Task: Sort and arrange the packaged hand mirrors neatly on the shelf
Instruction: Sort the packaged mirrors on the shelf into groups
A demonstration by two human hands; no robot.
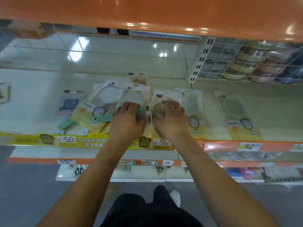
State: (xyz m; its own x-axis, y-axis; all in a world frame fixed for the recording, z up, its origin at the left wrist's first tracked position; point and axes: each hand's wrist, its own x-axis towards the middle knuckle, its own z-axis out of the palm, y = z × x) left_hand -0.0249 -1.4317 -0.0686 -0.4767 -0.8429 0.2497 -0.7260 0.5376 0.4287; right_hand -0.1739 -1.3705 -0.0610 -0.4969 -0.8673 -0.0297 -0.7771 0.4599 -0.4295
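two hands in a heap of packaged mirrors

yellow price tags point(68, 139) along the front edge of the pale glossy shelf point(32, 89) read "5.0", and a white tag point(167, 163) on the shelf below reads "10"; the yellow strip also carries chinese print too blurred to read in full. a loose pile of clear-and-yellow packaged hand mirrors point(105, 102) lies overlapped at mid-shelf, some with a cartoon face on the card. the left hand point(127, 119) curls its fingers over a green-handled mirror packet point(139, 113) in the pile. the right hand point(172, 117) lies just beside it, fingers bent over a yellow-carded packet with a brown round mirror point(158, 107); whether it truly grips cannot be told. two more packaged mirrors point(193, 105) and point(236, 112) lie flat and apart to the right. a white wire grid basket point(229, 63) at upper right holds blurred round goods. an orange shelf point(147, 12) hangs overhead; grey floor lies below.
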